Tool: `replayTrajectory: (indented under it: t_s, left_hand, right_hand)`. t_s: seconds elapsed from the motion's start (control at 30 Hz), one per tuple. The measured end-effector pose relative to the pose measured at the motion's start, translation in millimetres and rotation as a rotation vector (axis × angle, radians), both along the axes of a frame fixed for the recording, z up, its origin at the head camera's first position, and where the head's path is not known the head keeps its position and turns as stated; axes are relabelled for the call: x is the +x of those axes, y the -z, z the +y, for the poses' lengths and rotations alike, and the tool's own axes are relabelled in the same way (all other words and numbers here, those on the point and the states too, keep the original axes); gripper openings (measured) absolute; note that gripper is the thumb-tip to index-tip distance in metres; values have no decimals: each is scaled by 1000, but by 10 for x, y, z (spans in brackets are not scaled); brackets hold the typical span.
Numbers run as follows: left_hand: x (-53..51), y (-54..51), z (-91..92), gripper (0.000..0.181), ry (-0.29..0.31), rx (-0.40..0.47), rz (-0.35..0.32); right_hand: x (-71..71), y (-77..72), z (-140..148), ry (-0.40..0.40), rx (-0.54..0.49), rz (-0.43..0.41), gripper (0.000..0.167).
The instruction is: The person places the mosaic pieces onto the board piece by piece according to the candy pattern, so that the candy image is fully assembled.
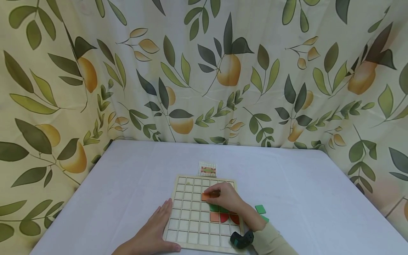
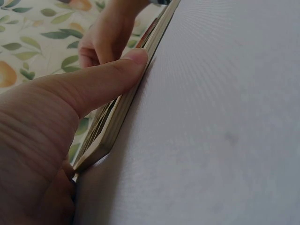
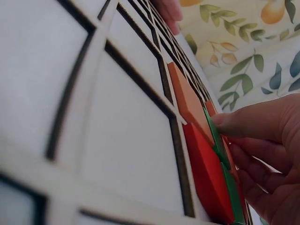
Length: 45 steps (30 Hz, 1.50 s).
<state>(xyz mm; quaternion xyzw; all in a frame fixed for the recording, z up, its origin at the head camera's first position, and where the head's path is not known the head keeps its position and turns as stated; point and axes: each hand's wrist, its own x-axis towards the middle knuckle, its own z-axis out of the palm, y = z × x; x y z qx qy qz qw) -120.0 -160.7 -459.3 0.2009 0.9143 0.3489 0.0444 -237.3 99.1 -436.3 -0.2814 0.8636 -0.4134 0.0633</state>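
Note:
A square wooden grid board (image 1: 204, 247) lies on the table. My left hand (image 1: 153, 228) rests against its left side with fingers extended, the thumb at its near edge; the left wrist view shows that thumb (image 2: 112, 77) on the rim (image 2: 110, 133). Over the board, my right hand (image 1: 227, 198) holds an orange tile (image 1: 204, 197) between thumb and fingertips at a cell. Nearer me are green tiles (image 1: 214, 208), then an orange tile (image 1: 214, 216) and red pieces (image 1: 224, 217). In the right wrist view, the fingers of my right hand (image 3: 267, 150) partly hide the tiles beyond the red piece (image 3: 208, 173).
A small pattern card (image 1: 207, 170) lies just past the board's far edge. Loose green tiles (image 1: 260, 209) are to the right of the board, one partly behind my right forearm. A patterned curtain (image 1: 204, 71) hangs behind the white table (image 1: 143, 166).

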Motion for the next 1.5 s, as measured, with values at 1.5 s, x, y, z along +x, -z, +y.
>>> replayTrajectory:
  t_s: [1.5]
  left_hand:
    - [-5,29,-12,127,15,13,33]
  right_hand:
    - [376,-49,412,119,13,71,23]
